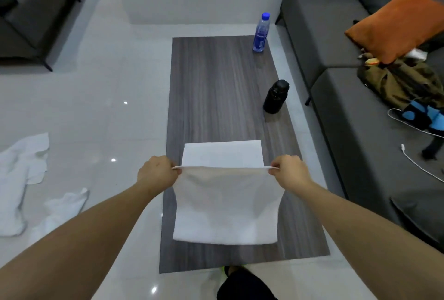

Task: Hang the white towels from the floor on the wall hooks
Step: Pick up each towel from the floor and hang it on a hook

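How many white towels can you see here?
3, maybe 4: one towel held over the table, a folded towel behind it, and crumpled towels on the floor, perhaps one piece.

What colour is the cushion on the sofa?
The cushion is orange, lying on the dark grey sofa; it shows in the head view.

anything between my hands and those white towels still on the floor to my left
Nothing visible blocks them. The crumpled white towels lie on bare grey tile left of the dark wood-grain table. But the left hand and right hand each pinch a corner of the folded white towel over the table.
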The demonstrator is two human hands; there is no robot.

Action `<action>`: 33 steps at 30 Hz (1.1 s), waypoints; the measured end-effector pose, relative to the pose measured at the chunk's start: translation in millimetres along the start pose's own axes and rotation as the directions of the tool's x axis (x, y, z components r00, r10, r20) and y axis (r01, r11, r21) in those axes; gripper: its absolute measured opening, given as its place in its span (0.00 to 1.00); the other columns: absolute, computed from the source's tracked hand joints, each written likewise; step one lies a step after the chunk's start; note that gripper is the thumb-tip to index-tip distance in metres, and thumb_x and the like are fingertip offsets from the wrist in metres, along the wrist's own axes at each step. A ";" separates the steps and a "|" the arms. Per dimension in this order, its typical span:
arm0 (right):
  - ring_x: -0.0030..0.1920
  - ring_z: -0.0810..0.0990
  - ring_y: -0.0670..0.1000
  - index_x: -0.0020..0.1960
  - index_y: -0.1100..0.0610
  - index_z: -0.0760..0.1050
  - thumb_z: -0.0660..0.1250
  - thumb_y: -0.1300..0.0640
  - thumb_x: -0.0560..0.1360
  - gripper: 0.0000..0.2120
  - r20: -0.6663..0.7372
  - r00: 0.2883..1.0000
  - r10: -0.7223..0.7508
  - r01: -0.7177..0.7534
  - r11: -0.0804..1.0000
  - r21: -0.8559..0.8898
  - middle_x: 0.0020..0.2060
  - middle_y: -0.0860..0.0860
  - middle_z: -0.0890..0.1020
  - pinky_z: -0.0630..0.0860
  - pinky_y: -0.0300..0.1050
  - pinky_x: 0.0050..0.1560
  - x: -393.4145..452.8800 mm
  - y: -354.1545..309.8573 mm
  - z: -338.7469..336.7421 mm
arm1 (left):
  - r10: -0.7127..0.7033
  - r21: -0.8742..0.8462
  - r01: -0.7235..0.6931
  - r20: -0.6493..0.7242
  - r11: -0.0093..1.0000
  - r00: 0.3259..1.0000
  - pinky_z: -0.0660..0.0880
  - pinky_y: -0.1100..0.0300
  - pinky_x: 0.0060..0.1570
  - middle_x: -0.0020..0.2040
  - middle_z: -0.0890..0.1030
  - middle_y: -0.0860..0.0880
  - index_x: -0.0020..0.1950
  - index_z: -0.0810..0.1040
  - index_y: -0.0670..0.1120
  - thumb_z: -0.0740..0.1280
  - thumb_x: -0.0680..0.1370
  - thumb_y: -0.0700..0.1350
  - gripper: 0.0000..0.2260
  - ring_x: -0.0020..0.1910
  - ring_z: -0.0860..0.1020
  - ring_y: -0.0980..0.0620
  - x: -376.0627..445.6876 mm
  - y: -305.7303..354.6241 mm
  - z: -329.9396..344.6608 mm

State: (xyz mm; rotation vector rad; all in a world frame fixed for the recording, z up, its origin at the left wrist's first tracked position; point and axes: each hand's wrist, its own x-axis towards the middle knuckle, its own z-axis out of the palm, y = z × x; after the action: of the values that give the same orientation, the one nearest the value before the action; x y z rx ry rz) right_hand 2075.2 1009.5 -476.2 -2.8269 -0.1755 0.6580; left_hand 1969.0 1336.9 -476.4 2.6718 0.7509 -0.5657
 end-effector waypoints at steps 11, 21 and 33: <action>0.53 0.81 0.59 0.60 0.57 0.80 0.66 0.55 0.78 0.13 0.013 0.991 0.130 -0.130 0.973 0.191 0.52 0.57 0.84 0.78 0.48 0.55 155.9 -3.2 46.4 | -0.252 -0.005 0.257 0.167 0.966 0.953 0.69 0.57 0.40 0.47 0.76 0.49 0.56 0.76 0.47 0.66 0.74 0.53 0.14 0.42 0.72 0.46 125.1 12.2 69.5; 0.49 0.81 0.56 0.49 0.61 0.82 0.67 0.55 0.77 0.10 0.519 0.746 0.417 -0.534 0.840 0.094 0.47 0.56 0.84 0.78 0.47 0.52 28.4 70.7 183.1 | -0.456 -0.084 0.545 0.451 0.834 0.767 0.74 0.56 0.47 0.51 0.81 0.44 0.50 0.79 0.45 0.67 0.74 0.51 0.11 0.49 0.78 0.44 14.9 -25.8 198.5; 0.55 0.79 0.54 0.59 0.63 0.75 0.68 0.58 0.78 0.12 0.888 0.369 0.275 -0.838 -0.314 0.446 0.53 0.58 0.81 0.76 0.46 0.56 -36.1 4.8 258.3 | -0.245 -0.439 0.740 0.898 -0.509 0.365 0.74 0.50 0.53 0.59 0.77 0.43 0.62 0.74 0.42 0.67 0.80 0.47 0.14 0.59 0.75 0.43 -36.6 34.0 272.6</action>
State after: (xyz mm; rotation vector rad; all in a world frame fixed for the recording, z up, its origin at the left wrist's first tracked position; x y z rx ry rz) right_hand 1927.7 1050.0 -687.4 -1.0212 1.3771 1.0376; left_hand 1880.7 1187.1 -692.2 0.3383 1.6472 -0.3684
